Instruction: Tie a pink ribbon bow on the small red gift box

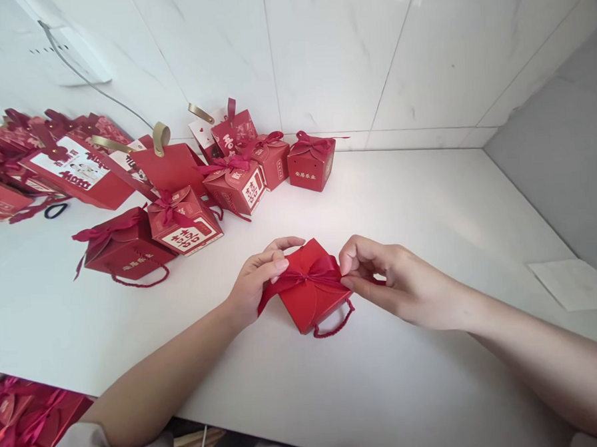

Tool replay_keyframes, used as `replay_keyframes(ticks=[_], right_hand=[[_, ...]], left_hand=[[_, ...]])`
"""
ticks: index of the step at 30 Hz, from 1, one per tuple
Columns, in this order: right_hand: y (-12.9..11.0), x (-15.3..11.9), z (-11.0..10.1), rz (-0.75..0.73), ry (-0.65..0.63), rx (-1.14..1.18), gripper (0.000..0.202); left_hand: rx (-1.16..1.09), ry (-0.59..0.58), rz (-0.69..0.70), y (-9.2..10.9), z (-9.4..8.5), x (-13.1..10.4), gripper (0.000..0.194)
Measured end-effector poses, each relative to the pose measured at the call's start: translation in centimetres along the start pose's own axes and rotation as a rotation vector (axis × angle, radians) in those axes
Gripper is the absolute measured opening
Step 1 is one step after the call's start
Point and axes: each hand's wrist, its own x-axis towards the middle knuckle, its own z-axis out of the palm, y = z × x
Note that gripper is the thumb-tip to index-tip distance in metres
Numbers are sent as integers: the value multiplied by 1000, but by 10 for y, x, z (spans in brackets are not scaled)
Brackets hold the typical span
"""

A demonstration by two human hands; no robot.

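Observation:
A red gift box [306, 310] with folded petal flaps sits on the white table. A dark red satin ribbon [314, 272] is tied in a bow on its top, and a twisted cord handle [334, 327] hangs at its near right side. My left hand [261, 275] grips the box at its left side, thumb over the ribbon's left part and fingers around the back corner. On the other side, my right hand [386, 275] pinches the right part of the bow between thumb and forefinger; its other fingers are curled.
Several bow-tied red boxes [186, 223] stand beyond my left hand, in a line toward the tiled wall [330, 62]. More red boxes [70, 172] crowd the far left, beside a black ring [56, 211]. A white sheet [576, 283] lies right. Ribboned boxes [33, 421] fill the lower left corner.

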Motion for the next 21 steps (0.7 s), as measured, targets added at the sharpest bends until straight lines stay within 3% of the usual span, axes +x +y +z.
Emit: replay_keyframes(ticks=[3,7,12,17,21], right_hand=[[-3,-2,-3,8,-4,-32,9],[0,0,-12,104,-56,-79,11],[10,13,-11,60,80,89,29],[18,19,-3,59,-13,224,33],[22,19,-2,56,-36,234,31]], left_hand=[[-27,40,3,-2,3,1,37],[21,-50,57,1,3,1,36],[58,-79,39,6,2,2,34],[147,-63,61,6,1,1,38],[384,-38,139,10,-1,1,41]])
